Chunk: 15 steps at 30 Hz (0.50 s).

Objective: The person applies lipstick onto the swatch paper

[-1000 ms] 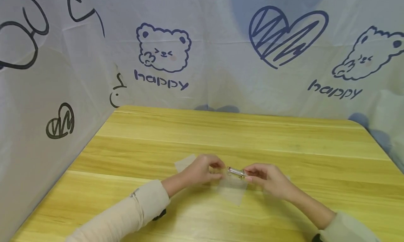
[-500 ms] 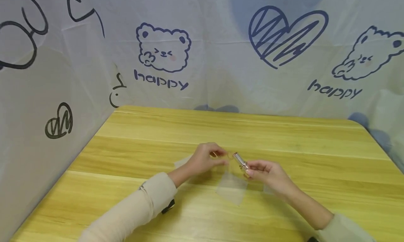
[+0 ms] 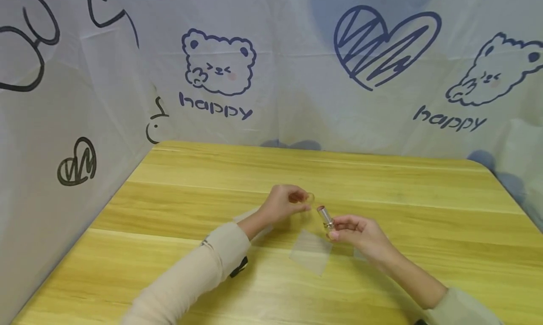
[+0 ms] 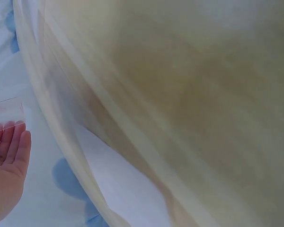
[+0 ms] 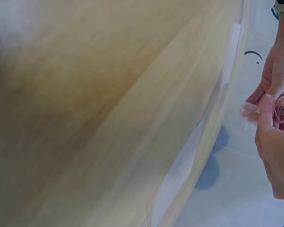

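My right hand (image 3: 360, 233) pinches a lipstick (image 3: 325, 217) by its lower end, with the silver tube tilted up and its reddish tip showing. In the right wrist view the round base of the lipstick (image 5: 283, 109) faces the camera between the fingers. A clear cap (image 3: 310, 199) is held at the fingertips of my left hand (image 3: 282, 205), just up and left of the lipstick and apart from it. The left wrist view shows the cap (image 4: 12, 113) as a see-through, straight-sided piece by the fingers.
Beneath the hands, a thin whitish square sheet (image 3: 311, 253) lies on the wooden table (image 3: 203, 169). Another sheet (image 3: 246, 215) is partly covered by the left arm, and a third (image 3: 360, 254) by the right. Behind the table hangs a white cloth (image 3: 292, 94) with drawings.
The lipstick has swung from nearly level to more upright in my right hand. My left hand has moved up and slightly right with the clear cap, which now stands apart from the lipstick.
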Each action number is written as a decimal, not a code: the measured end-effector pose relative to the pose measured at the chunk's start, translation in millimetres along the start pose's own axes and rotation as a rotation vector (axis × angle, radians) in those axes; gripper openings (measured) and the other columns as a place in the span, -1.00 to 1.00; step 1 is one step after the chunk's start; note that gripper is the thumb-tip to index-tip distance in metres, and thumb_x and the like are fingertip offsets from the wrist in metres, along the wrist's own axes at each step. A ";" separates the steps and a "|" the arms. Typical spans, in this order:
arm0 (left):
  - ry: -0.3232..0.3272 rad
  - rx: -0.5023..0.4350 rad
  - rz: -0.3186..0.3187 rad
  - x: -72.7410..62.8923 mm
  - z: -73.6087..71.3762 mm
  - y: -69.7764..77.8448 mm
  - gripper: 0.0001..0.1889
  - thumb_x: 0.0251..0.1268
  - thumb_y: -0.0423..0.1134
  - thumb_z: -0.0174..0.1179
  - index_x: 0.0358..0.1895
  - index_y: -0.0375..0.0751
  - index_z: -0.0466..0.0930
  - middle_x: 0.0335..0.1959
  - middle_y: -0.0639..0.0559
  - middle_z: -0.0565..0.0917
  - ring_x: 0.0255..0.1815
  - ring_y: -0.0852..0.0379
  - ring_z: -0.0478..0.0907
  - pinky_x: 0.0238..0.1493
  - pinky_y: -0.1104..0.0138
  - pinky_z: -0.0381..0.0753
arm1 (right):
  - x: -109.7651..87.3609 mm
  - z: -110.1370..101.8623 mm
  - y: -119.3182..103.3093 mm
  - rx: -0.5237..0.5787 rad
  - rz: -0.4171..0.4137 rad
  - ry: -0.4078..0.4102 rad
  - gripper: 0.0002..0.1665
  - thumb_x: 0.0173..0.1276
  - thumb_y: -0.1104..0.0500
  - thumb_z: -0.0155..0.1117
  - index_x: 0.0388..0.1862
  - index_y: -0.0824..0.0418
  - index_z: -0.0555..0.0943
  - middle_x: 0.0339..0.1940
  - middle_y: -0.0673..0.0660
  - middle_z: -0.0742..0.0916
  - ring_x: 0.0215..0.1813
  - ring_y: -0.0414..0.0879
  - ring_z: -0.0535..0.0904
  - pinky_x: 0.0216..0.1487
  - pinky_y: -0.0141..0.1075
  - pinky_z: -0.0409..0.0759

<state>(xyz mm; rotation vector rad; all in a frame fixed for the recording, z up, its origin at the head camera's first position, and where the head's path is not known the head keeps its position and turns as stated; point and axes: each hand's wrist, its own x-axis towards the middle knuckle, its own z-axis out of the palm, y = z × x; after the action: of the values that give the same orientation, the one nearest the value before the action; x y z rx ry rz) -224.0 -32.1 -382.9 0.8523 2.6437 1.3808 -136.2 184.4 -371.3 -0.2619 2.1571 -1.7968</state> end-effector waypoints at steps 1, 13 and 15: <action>-0.004 -0.001 -0.011 1.4 0.3 -0.4 -0.75 0.08 -0.29 0.33 -0.20 -0.38 0.64 -0.22 -0.18 0.70 -0.18 0.00 0.65 -0.11 0.37 0.65 | 0.0 0.4 0.0 0.002 0.004 0.005 -0.44 0.23 0.18 0.28 0.10 0.50 0.40 -0.09 0.17 0.68 -0.09 -0.16 0.64 0.05 -0.31 0.60; -0.039 -0.017 -0.133 16.2 6.6 -6.0 -0.72 0.10 -0.36 0.29 -0.12 -0.43 0.61 -0.15 -0.23 0.68 -0.13 -0.04 0.65 -0.12 0.44 0.63 | -2.2 3.6 -1.1 0.037 -0.002 0.051 -0.44 0.23 0.24 0.27 0.10 0.55 0.37 -0.08 0.12 0.66 -0.12 -0.29 0.62 0.01 -0.41 0.60; -0.040 -0.020 -0.147 17.4 7.9 -6.7 -0.72 0.10 -0.37 0.29 -0.11 -0.43 0.60 -0.14 -0.23 0.68 -0.13 -0.04 0.65 -0.12 0.44 0.64 | -2.3 3.8 -0.8 0.036 0.005 0.055 -0.43 0.23 0.23 0.28 0.11 0.54 0.38 -0.05 0.16 0.66 -0.11 -0.29 0.62 0.02 -0.41 0.59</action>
<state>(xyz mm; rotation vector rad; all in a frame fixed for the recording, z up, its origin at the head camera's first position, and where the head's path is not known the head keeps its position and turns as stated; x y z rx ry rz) -239.6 -20.8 -389.2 0.6608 2.5991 1.3380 -132.8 181.5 -370.8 -0.2008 2.1586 -1.8587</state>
